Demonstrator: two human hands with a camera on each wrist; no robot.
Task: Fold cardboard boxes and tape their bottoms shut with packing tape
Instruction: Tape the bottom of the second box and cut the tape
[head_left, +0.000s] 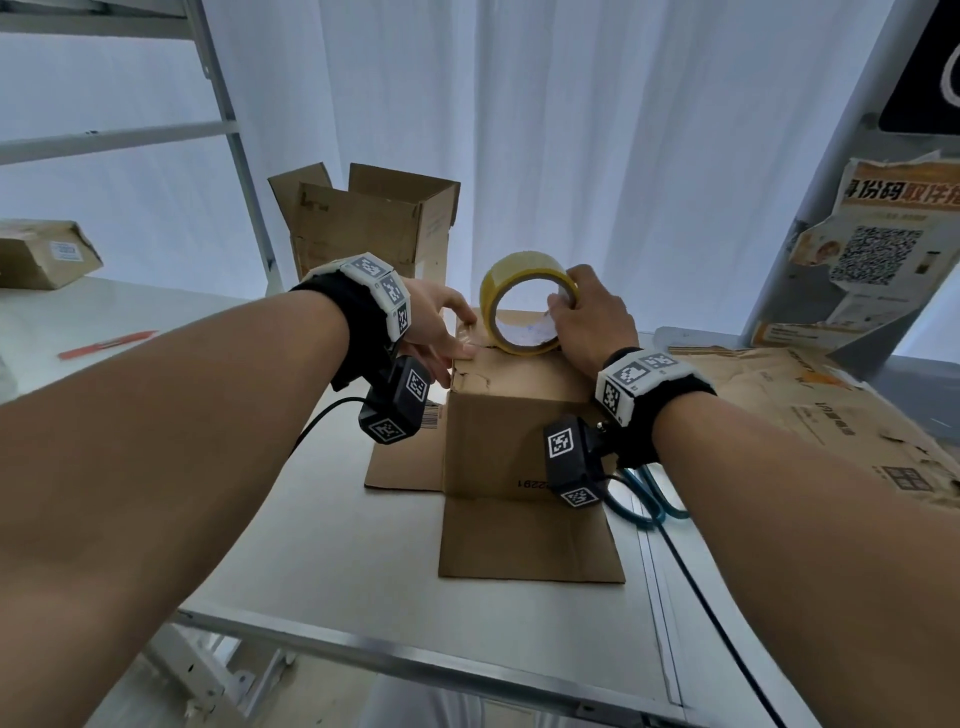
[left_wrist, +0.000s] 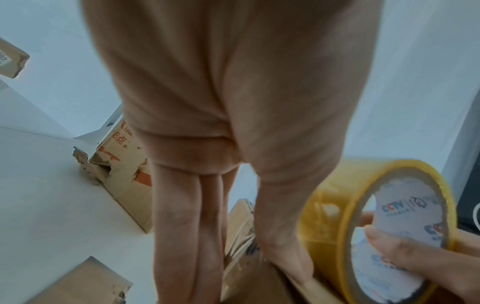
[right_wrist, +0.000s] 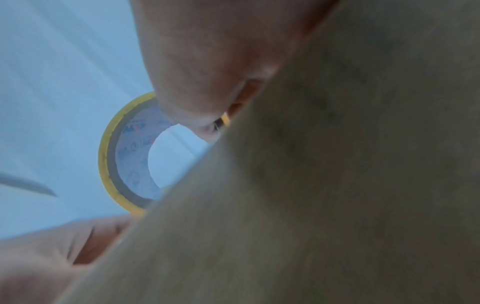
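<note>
Forearms fill the head view's near edge, reaching to a box (head_left: 511, 410) standing bottom-up on the counter (head_left: 322, 545), its lower flaps splayed flat. On top, the left hand (head_left: 441, 332) lies with straight fingers pressing the near left corner, where the tape end seems to sit. Beside it the right hand (head_left: 592, 322) grips the tape roll (head_left: 524, 306), thumb inside the core, roll on edge on the box top. Scissors (head_left: 649, 499) lie by the box's right side; another open box (head_left: 374, 218) stands behind.

From the left wrist, fingers (left_wrist: 187, 216) run straight down onto cardboard, with the roll (left_wrist: 376, 216) just beside and a right fingertip hooked in its core.

From the right wrist, blur hides most; the roll (right_wrist: 124, 156) shows past the thumb.

Judging ahead: if the left hand eases off while the roll is pulled, the tape end could lift and the strip wander off the seam or wrinkle. A hard pull could also slide the light box.
</note>
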